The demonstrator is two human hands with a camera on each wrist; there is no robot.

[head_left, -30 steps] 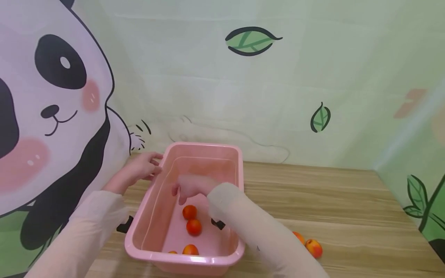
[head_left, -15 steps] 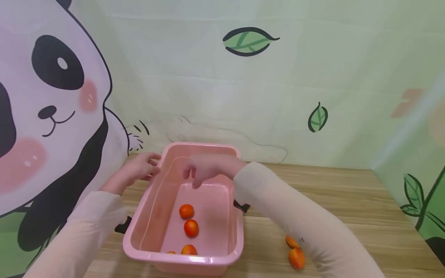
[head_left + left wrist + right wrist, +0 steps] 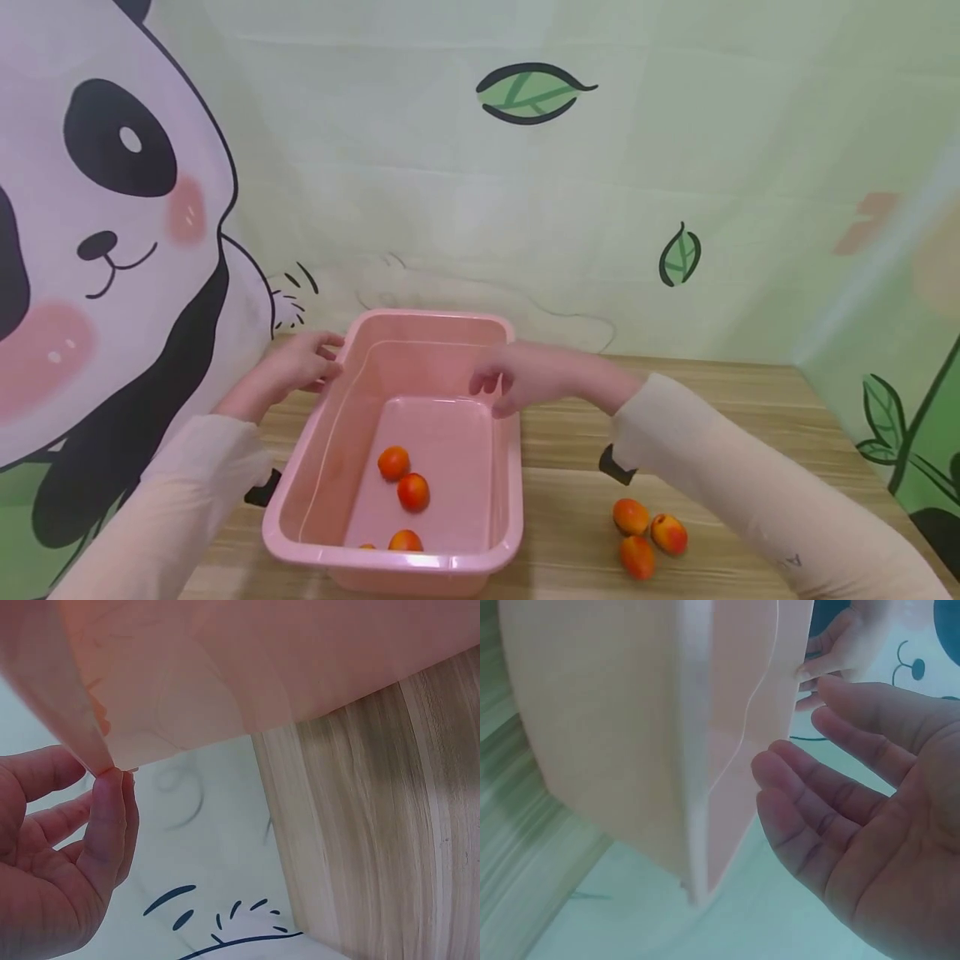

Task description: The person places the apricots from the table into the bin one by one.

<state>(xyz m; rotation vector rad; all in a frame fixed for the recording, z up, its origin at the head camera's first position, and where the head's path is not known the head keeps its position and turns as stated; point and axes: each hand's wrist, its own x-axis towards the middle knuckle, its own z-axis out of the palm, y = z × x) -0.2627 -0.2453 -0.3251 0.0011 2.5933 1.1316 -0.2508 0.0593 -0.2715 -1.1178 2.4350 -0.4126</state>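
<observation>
A pink plastic tub (image 3: pixel 427 558) stands on the table with several small orange-red fruits inside, one of them a round fruit (image 3: pixel 413 492) near the middle of its floor. My left hand (image 3: pixel 300 363) pinches the tub's left rim between thumb and fingers, which the left wrist view shows at the rim's edge (image 3: pixel 84 742). Over the right rim hovers my right hand (image 3: pixel 528 379), palm down and fingers loosely bent. In the right wrist view its fingers (image 3: pixel 795 832) are spread with nothing between them, beside the tub's wall (image 3: pixel 600 735).
Three more orange-red fruits lie close together to the right of the tub, one a yellow-red fruit (image 3: pixel 669 534). The wood-grain table (image 3: pixel 720 433) runs back to a cloth backdrop (image 3: pixel 420 167) printed with a panda and leaves.
My right hand has risen from inside the tub and moved right to its right rim. The forearm has swung right, uncovering the three fruits on the table. My left hand stays at the rim.
</observation>
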